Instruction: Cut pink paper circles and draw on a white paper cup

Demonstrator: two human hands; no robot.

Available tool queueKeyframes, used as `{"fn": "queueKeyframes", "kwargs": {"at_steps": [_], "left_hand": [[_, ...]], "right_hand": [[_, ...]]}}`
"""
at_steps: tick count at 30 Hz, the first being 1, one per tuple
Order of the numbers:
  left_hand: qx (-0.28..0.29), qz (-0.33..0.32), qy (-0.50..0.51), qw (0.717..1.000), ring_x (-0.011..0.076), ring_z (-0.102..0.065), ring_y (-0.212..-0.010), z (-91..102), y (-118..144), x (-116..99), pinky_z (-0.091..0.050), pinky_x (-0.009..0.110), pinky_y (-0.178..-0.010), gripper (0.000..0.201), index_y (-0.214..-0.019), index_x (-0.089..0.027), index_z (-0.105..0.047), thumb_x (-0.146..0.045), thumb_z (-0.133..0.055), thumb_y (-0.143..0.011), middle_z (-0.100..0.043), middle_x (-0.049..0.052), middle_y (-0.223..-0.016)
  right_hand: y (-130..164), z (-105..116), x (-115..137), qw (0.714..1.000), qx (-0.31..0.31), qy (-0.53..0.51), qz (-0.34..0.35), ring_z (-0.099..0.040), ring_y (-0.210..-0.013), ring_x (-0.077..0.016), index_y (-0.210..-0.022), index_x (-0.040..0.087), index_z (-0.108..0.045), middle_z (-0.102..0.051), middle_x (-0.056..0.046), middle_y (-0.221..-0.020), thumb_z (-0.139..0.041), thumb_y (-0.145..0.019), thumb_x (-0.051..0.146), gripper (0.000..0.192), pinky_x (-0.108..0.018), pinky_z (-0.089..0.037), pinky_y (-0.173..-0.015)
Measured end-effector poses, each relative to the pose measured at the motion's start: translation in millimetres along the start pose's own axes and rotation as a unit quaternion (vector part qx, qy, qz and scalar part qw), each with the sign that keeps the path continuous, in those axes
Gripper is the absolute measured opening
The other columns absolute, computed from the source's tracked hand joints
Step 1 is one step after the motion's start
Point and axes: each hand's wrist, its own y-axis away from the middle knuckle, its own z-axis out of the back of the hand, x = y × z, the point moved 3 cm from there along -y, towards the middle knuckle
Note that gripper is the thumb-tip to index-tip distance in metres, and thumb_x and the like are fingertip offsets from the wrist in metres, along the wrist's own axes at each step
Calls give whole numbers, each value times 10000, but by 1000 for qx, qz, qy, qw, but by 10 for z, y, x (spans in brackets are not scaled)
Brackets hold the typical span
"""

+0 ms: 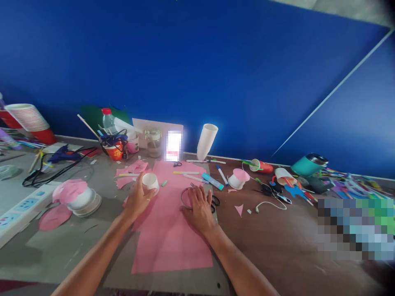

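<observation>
A small white paper cup (pixel 150 181) stands upright on a large flat pink paper sheet (pixel 168 234).

Worktable (pixel 293 242) (brown, partly grey-covered): pink paper sheet (pixel 173 234), white power strip (pixel 18 207), black scissors (pixel 271 190), markers (pixel 222 174) lying on it.

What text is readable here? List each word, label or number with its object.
None can be read.
Bottle: label too blurred.
Red printed cup: pattern unclear.
Power strip: markings too small.
Lit screen: pixelated.
Left hand grips a blank white cup.
</observation>
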Motion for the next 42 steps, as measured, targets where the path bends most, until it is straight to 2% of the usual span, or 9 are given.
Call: {"fn": "queueKeyframes", "kwargs": {"at_steps": [4, 10, 14, 17, 22, 28, 36, 40, 42], "left_hand": [[35, -13, -3, 999, 334, -584, -1199, -156, -35, -65, -447, 510, -1003, 761, -1504, -206, -282, -382, -598, -835, -602, 159, -1313], [18, -63, 18, 998, 356, -453, -1348, -282, 29, -66, -382, 544, -1073, 787, -1513, -147, -258, -470, -566, -866, -468, 223, -1462], [-23, -60, 7, 998, 304, -496, -1313, -148, -52, 27, -381, 513, -1094, 529, -1409, -165, -423, -421, -401, -947, -552, 183, -1375], [-46, -53, -63, 996, 303, -531, -1260, 6, -195, 158, -407, 481, -1078, 390, -1203, -169, -586, -383, -411, -928, -589, 166, -1310], [-46, -54, -196, 978, 316, -502, -1271, 175, -302, 383, -366, 504, -1091, 314, -974, -174, -678, -308, -401, -913, -589, 145, -1318], [14, -78, -338, 938, 351, -561, -1167, 198, -175, 503, -346, 562, -1047, 335, -1052, -164, -703, -273, -432, -889, -677, 167, -1175], [93, -32, -355, 930, 361, -514, -1264, 190, -366, 478, -260, 675, -1077, 380, -1170, -215, -667, -317, -393, -927, -599, 163, -1359], [81, 2, -378, 922, 410, -456, -1314, 229, -434, 405, -311, 662, -1049, 410, -1190, -195, -658, -376, -416, -913, -545, 186, -1408], [64, -9, -370, 927, 386, -450, -1327, 231, -353, 339, -332, 609, -1065, 413, -1205, -184, -647, -365, -424, -909, -526, 189, -1424]], "right_hand": [[5, 11, 4, 1000, 9, -4, 7, -376, -1397, -382, -1338, 164, -545, -486, -184, -1472, -650, -865, 442, 559, -651, -168, -1146], [16, 31, -3, 1000, -3, -7, 19, -409, -1368, -373, -1281, 176, -582, -513, -188, -1444, -643, -871, 428, 485, -671, -173, -1130], [18, 31, -12, 1000, -2, -6, 19, -425, -1357, -367, -1281, 169, -577, -532, -184, -1424, -631, -877, 438, 488, -666, -177, -1130], [13, 43, -9, 1000, -6, -6, 15, -434, -1352, -362, -1263, 182, -589, -542, -179, -1417, -604, -897, 441, 449, -657, -170, -1135], [7, 69, 11, 1000, -10, -12, 17, -443, -1346, -359, -1251, 193, -597, -543, -178, -1417, -607, -899, 427, 423, -645, -167, -1141], [11, 89, 17, 1000, -10, -16, 14, -439, -1345, -357, -1253, 188, -592, -544, -179, -1413, -598, -904, 409, 413, -658, -154, -1142], [5, 87, 8, 1000, -20, -2, 15, -449, -1333, -350, -1276, 180, -583, -547, -183, -1398, -566, -920, 414, 427, -662, -166, -1135], [2, 78, 8, 1000, -18, -10, 12, -441, -1336, -341, -1232, 192, -603, -546, -175, -1408, -559, -928, 415, 380, -663, -154, -1137], [2, 76, 7, 1000, -16, -8, 10, -443, -1335, -340, -1229, 194, -606, -548, -169, -1409, -573, -923, 413, 378, -659, -160, -1138]]}}
